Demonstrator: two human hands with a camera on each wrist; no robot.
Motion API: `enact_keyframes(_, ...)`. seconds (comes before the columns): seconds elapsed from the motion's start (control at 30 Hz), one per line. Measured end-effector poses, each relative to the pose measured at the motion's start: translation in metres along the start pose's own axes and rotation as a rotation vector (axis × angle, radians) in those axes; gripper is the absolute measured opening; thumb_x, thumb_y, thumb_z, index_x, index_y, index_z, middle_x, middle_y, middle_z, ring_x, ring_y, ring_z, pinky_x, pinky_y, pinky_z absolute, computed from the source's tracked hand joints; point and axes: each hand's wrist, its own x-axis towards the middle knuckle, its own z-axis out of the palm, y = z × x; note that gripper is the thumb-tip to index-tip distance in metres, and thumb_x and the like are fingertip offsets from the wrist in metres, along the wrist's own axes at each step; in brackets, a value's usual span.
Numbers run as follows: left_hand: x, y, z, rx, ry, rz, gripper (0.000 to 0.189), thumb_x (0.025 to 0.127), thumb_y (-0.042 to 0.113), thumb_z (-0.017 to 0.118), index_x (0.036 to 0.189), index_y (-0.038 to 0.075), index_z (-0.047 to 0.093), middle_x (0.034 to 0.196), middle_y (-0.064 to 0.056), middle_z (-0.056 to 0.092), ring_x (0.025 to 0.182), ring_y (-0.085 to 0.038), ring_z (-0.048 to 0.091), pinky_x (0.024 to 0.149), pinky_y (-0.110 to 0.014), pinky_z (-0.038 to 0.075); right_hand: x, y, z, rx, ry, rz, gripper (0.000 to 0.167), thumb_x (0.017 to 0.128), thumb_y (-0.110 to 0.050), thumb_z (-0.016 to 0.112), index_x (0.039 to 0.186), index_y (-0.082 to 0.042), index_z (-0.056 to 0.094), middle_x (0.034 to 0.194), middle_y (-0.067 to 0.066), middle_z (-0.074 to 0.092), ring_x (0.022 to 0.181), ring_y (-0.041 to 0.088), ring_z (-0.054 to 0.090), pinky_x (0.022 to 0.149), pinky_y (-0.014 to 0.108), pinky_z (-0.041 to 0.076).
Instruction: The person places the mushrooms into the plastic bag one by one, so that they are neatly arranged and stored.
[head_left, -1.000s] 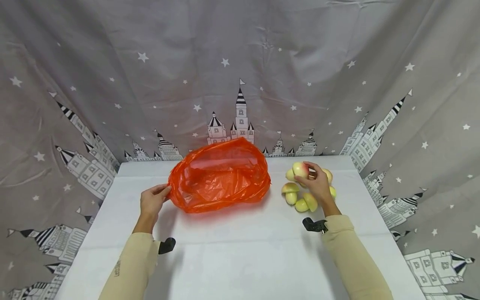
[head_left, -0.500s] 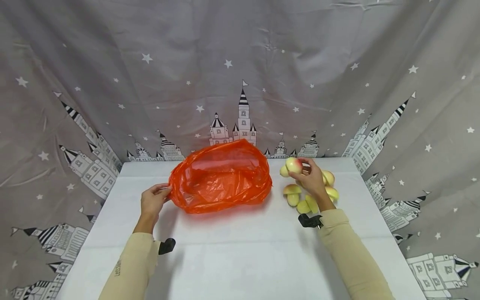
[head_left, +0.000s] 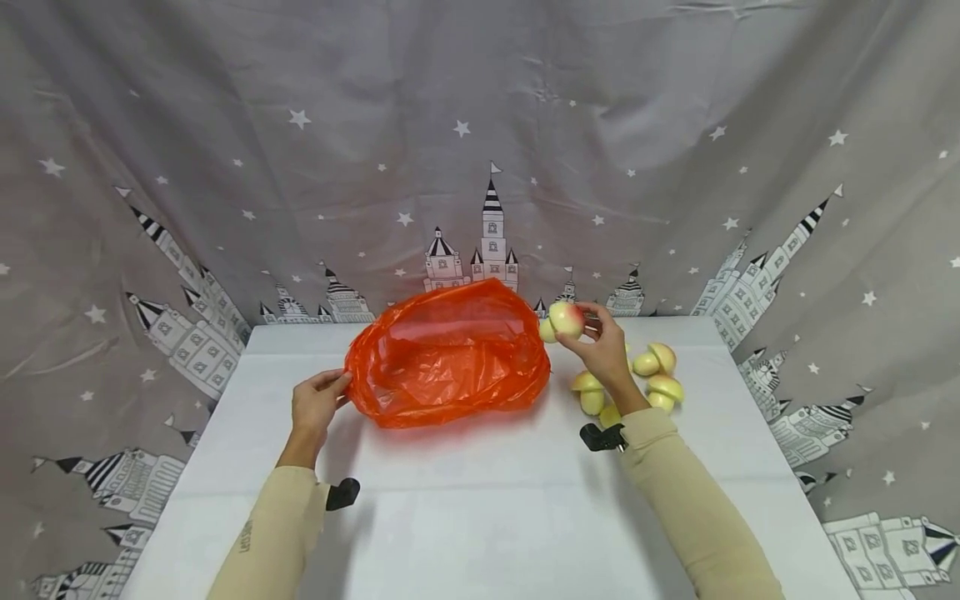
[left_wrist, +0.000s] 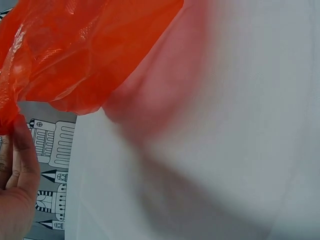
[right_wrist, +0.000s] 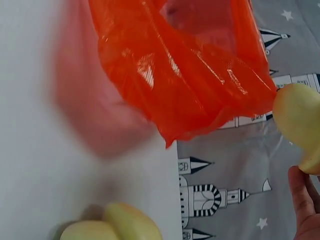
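In the head view, my left hand (head_left: 315,407) pinches the left rim of a translucent red plastic bag (head_left: 442,414), whose mouth gapes wide above the table. That pinch also shows in the left wrist view, where fingers hold the gathered bag edge (left_wrist: 90,55). Beside the bag's right rim, my right hand (head_left: 606,354) holds up a pale yellow toy mushroom (head_left: 566,321) with a reddish patch on its cap. The right wrist view has this mushroom (right_wrist: 297,115) at its right edge, above the fingertips. Whether it touches the bag, I cannot tell.
Several similar toy mushrooms (head_left: 665,392) lie on the white table (head_left: 480,517) at the right, some partly hidden behind my right hand and forearm. A grey curtain (head_left: 345,108) printed with castles and stars hangs behind and around the table.
My right hand has lifted the mushroom from the group and carried it left to the bag's right rim. The left hand keeps its pinch on the bag.
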Motion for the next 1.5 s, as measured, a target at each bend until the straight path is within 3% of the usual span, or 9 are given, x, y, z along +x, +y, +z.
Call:
enact_keyframes(0.1, 0.012, -0.017, 0.000, -0.088, -0.024, 0.042, 0.039, 0.093, 0.025, 0.065, 0.123, 0.000, 0.063, 0.116, -0.017, 0.064, 0.093, -0.016, 0.066, 0.083, -0.027, 0.055, 0.001, -0.001, 0.006, 0.014, 0.022, -0.022, 0.059, 0.077, -0.002, 0.079, 0.129, 0.002, 0.051, 0.130, 0.017, 0.052, 0.113, 0.029, 0.053, 0.096, 0.029, 0.048)
enact_keyframes(0.2, 0.012, -0.019, -0.001, -0.084, -0.021, 0.036, 0.041, 0.092, 0.027, 0.065, 0.123, 0.000, 0.063, 0.116, -0.017, 0.064, 0.096, -0.019, 0.065, 0.084, -0.028, 0.055, 0.002, -0.004, 0.015, 0.065, 0.052, -0.030, 0.058, 0.079, -0.001, 0.078, 0.130, 0.003, 0.051, 0.131, 0.016, 0.051, 0.111, 0.026, 0.052, 0.094, 0.025, 0.048)
enact_keyframes(0.27, 0.011, -0.018, 0.000, -0.085, -0.014, 0.030, 0.038, 0.094, 0.024, 0.064, 0.123, 0.000, 0.063, 0.117, -0.017, 0.064, 0.095, -0.017, 0.065, 0.083, -0.027, 0.055, 0.003, -0.007, 0.020, 0.118, 0.075, -0.035, 0.059, 0.080, 0.001, 0.076, 0.132, 0.004, 0.050, 0.131, 0.017, 0.050, 0.110, 0.025, 0.052, 0.093, 0.024, 0.047)
enact_keyframes(0.33, -0.002, -0.003, 0.002, -0.014, 0.003, -0.004, 0.040, 0.097, 0.024, 0.058, 0.127, -0.002, 0.058, 0.123, -0.020, 0.060, 0.096, -0.015, 0.064, 0.086, -0.025, 0.054, 0.004, -0.011, 0.026, 0.151, 0.085, -0.037, 0.059, 0.080, 0.002, 0.075, 0.133, 0.006, 0.049, 0.131, 0.018, 0.049, 0.110, 0.023, 0.051, 0.092, 0.024, 0.047)
enact_keyframes(0.5, -0.004, -0.001, 0.002, -0.021, -0.007, -0.024, 0.039, 0.097, 0.021, 0.058, 0.129, -0.002, 0.057, 0.124, -0.019, 0.059, 0.087, -0.004, 0.062, 0.082, -0.020, 0.053, -0.003, -0.036, 0.035, 0.129, 0.056, -0.059, 0.058, 0.081, 0.004, 0.073, 0.133, 0.010, 0.047, 0.132, 0.023, 0.048, 0.109, 0.026, 0.052, 0.093, 0.028, 0.047)
enact_keyframes(0.7, -0.004, -0.002, 0.001, -0.004, -0.004, -0.001, 0.039, 0.098, 0.023, 0.056, 0.128, -0.002, 0.057, 0.124, -0.020, 0.059, 0.091, -0.009, 0.062, 0.086, -0.025, 0.053, -0.006, -0.051, 0.046, 0.113, 0.001, -0.054, 0.056, 0.083, 0.002, 0.072, 0.131, 0.010, 0.045, 0.132, 0.024, 0.048, 0.110, 0.030, 0.051, 0.098, 0.039, 0.046)
enact_keyframes(0.97, -0.003, -0.004, 0.003, 0.008, -0.001, -0.002, 0.038, 0.099, 0.022, 0.055, 0.128, -0.002, 0.058, 0.125, -0.021, 0.059, 0.099, -0.017, 0.064, 0.085, -0.023, 0.053, 0.011, -0.021, 0.067, 0.093, -0.057, -0.003, 0.057, 0.083, -0.007, 0.075, 0.133, 0.003, 0.048, 0.131, 0.020, 0.049, 0.112, 0.031, 0.051, 0.098, 0.041, 0.047)
enact_keyframes(1.13, -0.005, 0.000, 0.003, 0.010, 0.012, 0.001, 0.037, 0.099, 0.022, 0.054, 0.128, -0.001, 0.058, 0.124, -0.020, 0.060, 0.106, -0.023, 0.062, 0.083, -0.022, 0.053, 0.011, -0.018, 0.081, 0.052, -0.088, 0.001, 0.055, 0.085, -0.009, 0.074, 0.133, 0.001, 0.049, 0.131, 0.017, 0.049, 0.115, 0.031, 0.051, 0.096, 0.042, 0.048)
enact_keyframes(1.5, -0.005, -0.007, 0.010, 0.015, 0.028, 0.040, 0.035, 0.098, 0.021, 0.056, 0.124, -0.003, 0.060, 0.119, -0.022, 0.061, 0.089, -0.010, 0.064, 0.080, -0.020, 0.054, 0.013, -0.010, 0.106, -0.021, -0.162, 0.041, 0.054, 0.086, -0.014, 0.074, 0.133, -0.001, 0.050, 0.125, 0.017, 0.053, 0.109, 0.030, 0.053, 0.095, 0.042, 0.047)
